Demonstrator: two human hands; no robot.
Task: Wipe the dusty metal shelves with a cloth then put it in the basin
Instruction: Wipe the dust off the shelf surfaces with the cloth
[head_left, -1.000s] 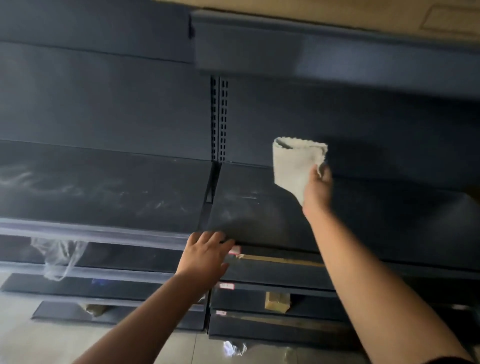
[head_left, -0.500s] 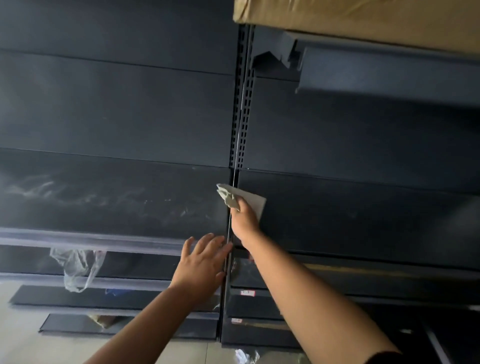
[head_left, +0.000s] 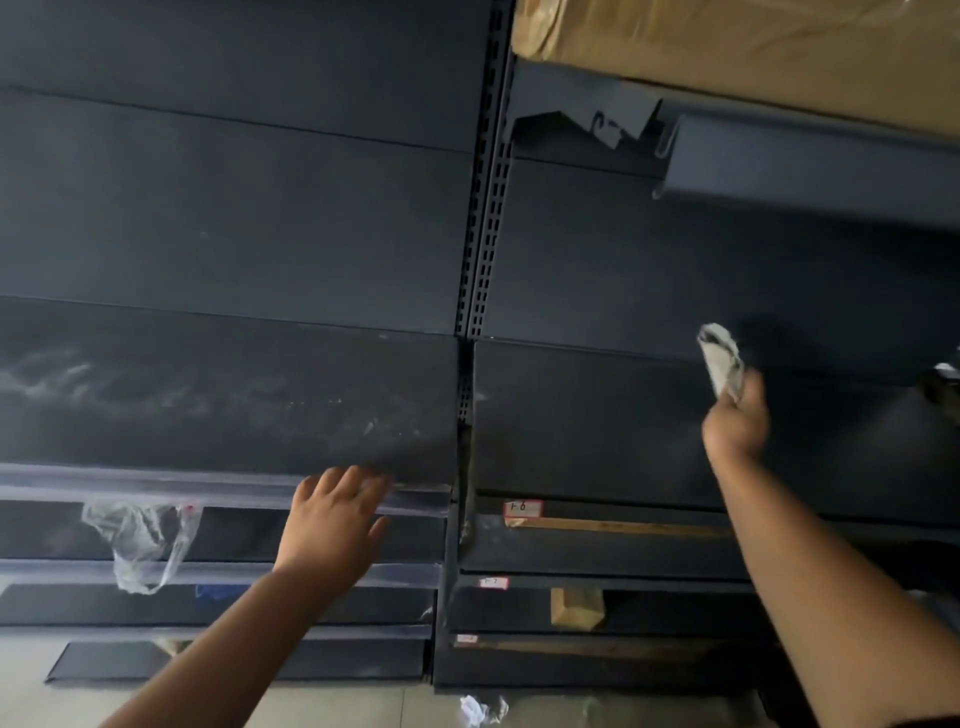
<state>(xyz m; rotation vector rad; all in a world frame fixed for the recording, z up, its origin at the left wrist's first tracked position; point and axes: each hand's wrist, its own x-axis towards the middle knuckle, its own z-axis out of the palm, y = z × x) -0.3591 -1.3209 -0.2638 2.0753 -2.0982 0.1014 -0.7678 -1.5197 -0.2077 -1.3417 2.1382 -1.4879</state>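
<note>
Dark metal shelves fill the view. The left shelf (head_left: 223, 400) shows pale dust streaks; the right shelf (head_left: 587, 415) looks darker and cleaner. My right hand (head_left: 735, 426) grips a crumpled whitish cloth (head_left: 719, 358) over the back right part of the right shelf. My left hand (head_left: 332, 519) rests flat with fingers spread on the front edge of the left shelf, close to the upright post (head_left: 485, 208). No basin is in view.
A cardboard box (head_left: 727, 57) sits on the upper right shelf. A clear plastic bag (head_left: 137, 540) hangs from the left shelf's front rail. Lower shelves hold a wooden block (head_left: 576, 608) and price labels. Crumpled plastic (head_left: 480, 709) lies on the floor.
My right hand swept the cloth from the shelf's left end by the post to the far right. My left hand stayed on the front edge.
</note>
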